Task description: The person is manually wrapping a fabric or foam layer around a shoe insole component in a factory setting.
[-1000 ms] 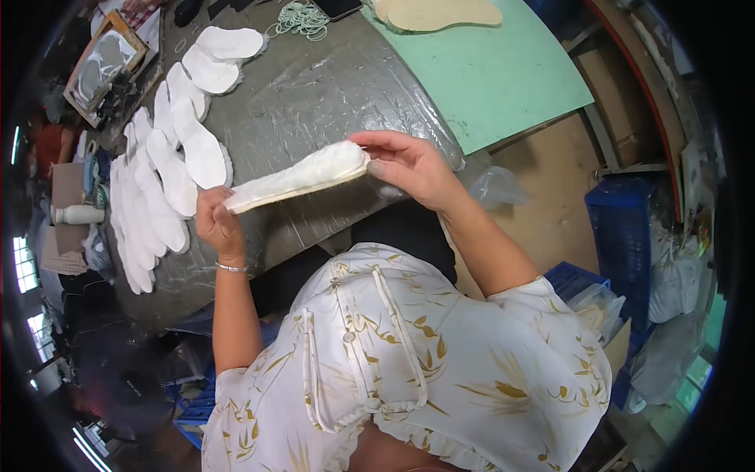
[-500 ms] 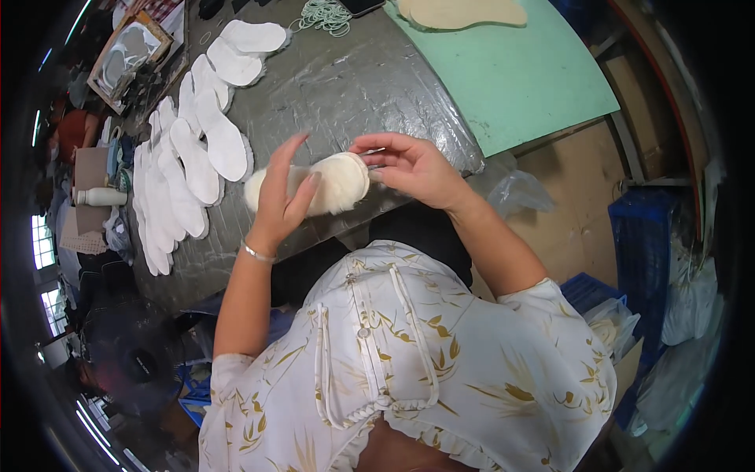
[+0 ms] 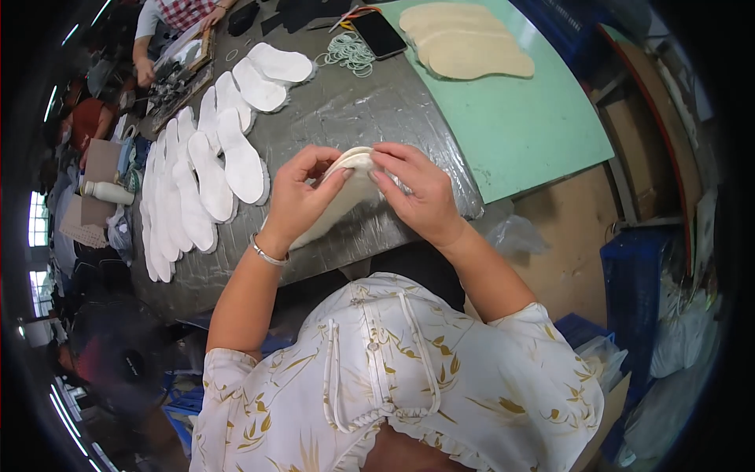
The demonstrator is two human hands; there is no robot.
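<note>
Between my hands, above the near edge of the dark table, is a pair of cream fleece insoles (image 3: pixel 344 206) laid together. My left hand (image 3: pixel 305 187) pinches their far end from the left, thumb on the near face. My right hand (image 3: pixel 417 189) grips the same end from the right, its fingertips at the rim. The insoles' lower part slopes down toward the table behind my left wrist. To the left, several white insoles (image 3: pixel 241 157) with fuzzy edges lie in overlapping rows.
Pale green rubber bands (image 3: pixel 351 53), a phone (image 3: pixel 378 34) and orange-handled scissors (image 3: pixel 355 17) lie at the far side. Beige insoles (image 3: pixel 476 57) rest on a green board (image 3: pixel 519 118) to the right. A person in a checked garment (image 3: pixel 185 12) works at the far left, near a white bottle (image 3: pixel 108 192).
My hands have closed on the insoles' far end and raised it; before, the left hand was spread over them. The view has shifted, bringing the phone, scissors and another person into sight.
</note>
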